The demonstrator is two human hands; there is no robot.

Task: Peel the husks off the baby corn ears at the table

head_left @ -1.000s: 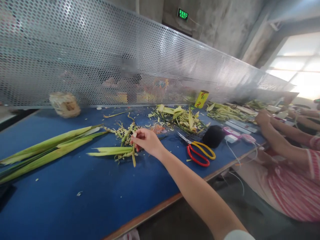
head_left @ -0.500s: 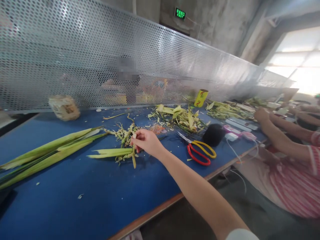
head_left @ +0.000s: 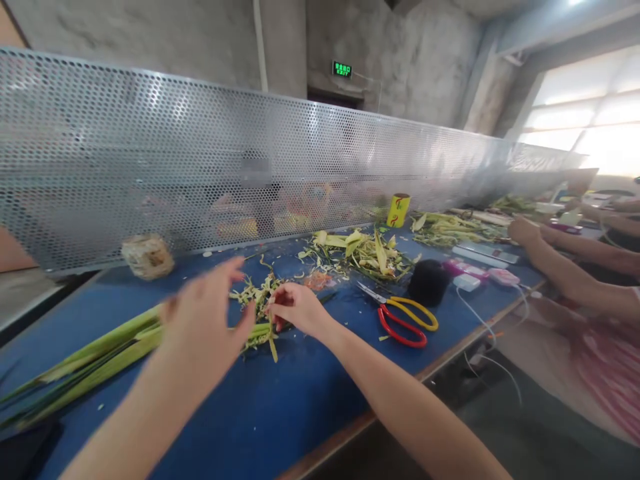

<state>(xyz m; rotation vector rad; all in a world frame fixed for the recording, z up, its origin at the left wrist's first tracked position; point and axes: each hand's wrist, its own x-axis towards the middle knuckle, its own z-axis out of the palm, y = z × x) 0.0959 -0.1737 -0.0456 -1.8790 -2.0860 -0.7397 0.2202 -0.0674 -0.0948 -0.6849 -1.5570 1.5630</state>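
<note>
My right hand [head_left: 296, 308] is closed in a pinch on a pale green corn husk strip [head_left: 273, 348], whose free end hangs below the fingers. My left hand [head_left: 200, 327] is in front and to the left, slightly blurred, fingers apart with nothing in them. It partly covers the longer green husk leaves [head_left: 95, 357] lying on the blue table [head_left: 240, 413]. Behind the right hand is a tangle of husk scraps [head_left: 253, 292]. Right of it lie scissors [head_left: 400, 313] with one red and one yellow handle, blades apart.
A bigger husk heap [head_left: 357, 252] lies farther back, near a yellow can [head_left: 398, 211]. A wrapped bundle [head_left: 148, 257] stands at back left before a perforated metal screen [head_left: 190, 153]. A black round object [head_left: 429, 281] sits behind the scissors. Another person's arm [head_left: 565, 263] reaches in from the right.
My left hand has come into view from the lower left, reaching toward the right hand. The right hand keeps its pinch on the husk strip. The camera view has tilted up a little.
</note>
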